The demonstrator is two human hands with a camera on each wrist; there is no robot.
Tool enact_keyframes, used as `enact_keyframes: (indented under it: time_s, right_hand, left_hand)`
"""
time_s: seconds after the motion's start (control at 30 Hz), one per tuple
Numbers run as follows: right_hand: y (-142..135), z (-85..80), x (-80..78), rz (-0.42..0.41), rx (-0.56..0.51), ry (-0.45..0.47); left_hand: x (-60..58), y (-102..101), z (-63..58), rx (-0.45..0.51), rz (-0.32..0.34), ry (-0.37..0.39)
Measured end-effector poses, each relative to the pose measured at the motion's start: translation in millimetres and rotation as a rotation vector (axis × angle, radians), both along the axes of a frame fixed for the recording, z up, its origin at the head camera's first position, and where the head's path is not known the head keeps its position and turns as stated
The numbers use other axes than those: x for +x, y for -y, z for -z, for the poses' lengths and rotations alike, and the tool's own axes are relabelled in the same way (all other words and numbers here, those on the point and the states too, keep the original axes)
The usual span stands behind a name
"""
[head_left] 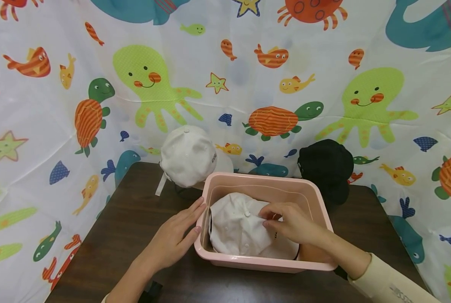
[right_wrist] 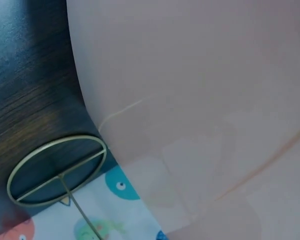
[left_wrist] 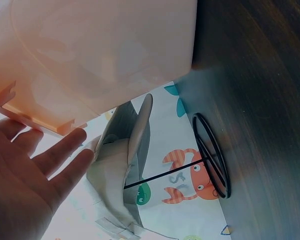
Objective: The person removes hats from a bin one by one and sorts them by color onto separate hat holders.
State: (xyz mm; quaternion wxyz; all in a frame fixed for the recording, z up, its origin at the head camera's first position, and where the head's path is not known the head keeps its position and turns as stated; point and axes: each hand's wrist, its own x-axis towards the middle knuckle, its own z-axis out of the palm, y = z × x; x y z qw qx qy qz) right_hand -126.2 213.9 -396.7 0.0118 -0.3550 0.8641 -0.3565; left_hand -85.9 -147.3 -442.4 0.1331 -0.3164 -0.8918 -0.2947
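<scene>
A pink plastic basin [head_left: 263,263] stands on the dark table, with a white baseball cap [head_left: 240,227] lying inside it. My right hand [head_left: 291,221] reaches over the basin's right side and pinches the cap's cloth above the lettering near the brim. Fingers extended, my left hand [head_left: 176,237] rests against the basin's left rim; in the left wrist view its fingertips [left_wrist: 80,135] are at the rim's underside. The right wrist view shows mostly the basin's outer wall [right_wrist: 190,100], and the right hand is hidden there.
Behind the basin at left, a second white cap [head_left: 189,155] hangs on a black wire stand [left_wrist: 210,155]. A black cap [head_left: 325,168] is at the back right, near a gold-coloured wire stand [right_wrist: 57,170]. A sea-animal printed cloth [head_left: 225,84] hangs behind the table [head_left: 108,244].
</scene>
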Motion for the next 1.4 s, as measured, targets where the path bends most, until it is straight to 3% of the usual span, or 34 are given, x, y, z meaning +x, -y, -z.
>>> enact_keyframes:
  time_s: [0.43, 0.87, 1.4]
  right_hand:
    - [-4.5, -14.8, 0.9, 0.015, -0.092, -0.101]
    - [-8.3, -41.5, -4.7, 0.008, -0.083, -0.243]
    - [-14.5, -68.4, -4.9, 0.045, -0.054, -0.253]
  left_hand:
    - [-0.5, 0.1, 1.1, 0.000, 0.002, -0.007]
    - [-0.4, 0.2, 2.2, -0.001, -0.005, -0.005]
    - [-1.2, -0.1, 2.1, 0.004, -0.002, 0.003]
